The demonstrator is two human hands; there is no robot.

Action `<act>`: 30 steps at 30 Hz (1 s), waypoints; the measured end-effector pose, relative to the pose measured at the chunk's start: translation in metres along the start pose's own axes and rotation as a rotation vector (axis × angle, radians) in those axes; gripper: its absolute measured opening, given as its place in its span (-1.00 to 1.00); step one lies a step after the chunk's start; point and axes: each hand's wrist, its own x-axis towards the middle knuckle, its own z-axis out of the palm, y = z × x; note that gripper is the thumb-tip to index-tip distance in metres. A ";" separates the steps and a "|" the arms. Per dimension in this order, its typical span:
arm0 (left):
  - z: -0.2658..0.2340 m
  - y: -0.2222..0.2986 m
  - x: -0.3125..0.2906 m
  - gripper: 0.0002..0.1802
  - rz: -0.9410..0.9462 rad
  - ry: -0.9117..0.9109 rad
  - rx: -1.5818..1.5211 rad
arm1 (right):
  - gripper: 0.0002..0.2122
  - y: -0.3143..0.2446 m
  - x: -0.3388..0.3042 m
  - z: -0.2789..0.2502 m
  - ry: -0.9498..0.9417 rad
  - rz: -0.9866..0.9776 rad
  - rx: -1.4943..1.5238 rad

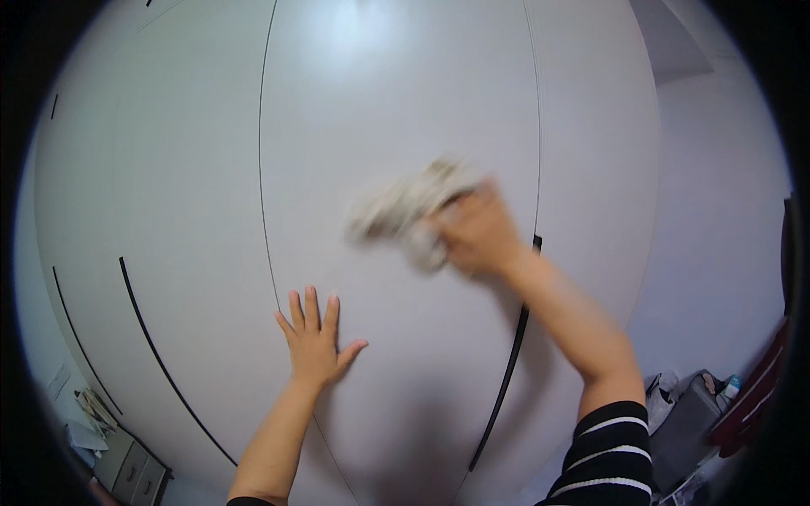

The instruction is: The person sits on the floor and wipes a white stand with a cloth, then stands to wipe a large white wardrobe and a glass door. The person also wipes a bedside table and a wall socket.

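Observation:
In front of me stands a tall white wardrobe door (396,110) with thin dark seams on both sides. My left hand (315,341) lies flat on it near the left seam, fingers spread, holding nothing. A crumpled pale cloth (418,202) is bunched in my right hand (481,228), against or just off the upper middle of the door. Both cloth and hand are smeared by motion, and the right fingertips are partly hidden in the folds. Behind my right forearm runs a long black handle (506,379) along the door's right edge.
More wardrobe doors with long black handles (160,346) stretch to the left. A small drawer cabinet (133,472) with things on top stands at the lower left. At the lower right are a grey case (688,430), a bag (662,396) and a dark red cloth (755,405).

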 end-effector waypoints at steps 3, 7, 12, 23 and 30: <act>-0.009 -0.010 0.033 0.06 0.022 0.106 0.039 | -0.56 0.114 0.001 -0.045 0.192 0.770 -0.068; -0.005 0.000 0.044 -0.01 0.008 0.157 -0.003 | -0.24 0.326 -0.149 -0.083 0.331 1.463 -0.264; -0.009 -0.011 0.039 -0.03 0.002 0.131 0.044 | -0.26 0.349 -0.087 -0.053 0.404 1.626 -0.160; 0.007 -0.026 0.028 -0.14 0.133 0.178 0.101 | -0.51 -0.010 0.278 0.101 0.526 0.045 0.002; 0.007 -0.032 0.024 -0.13 0.136 0.185 0.121 | -0.50 0.055 0.230 0.060 0.435 0.081 0.054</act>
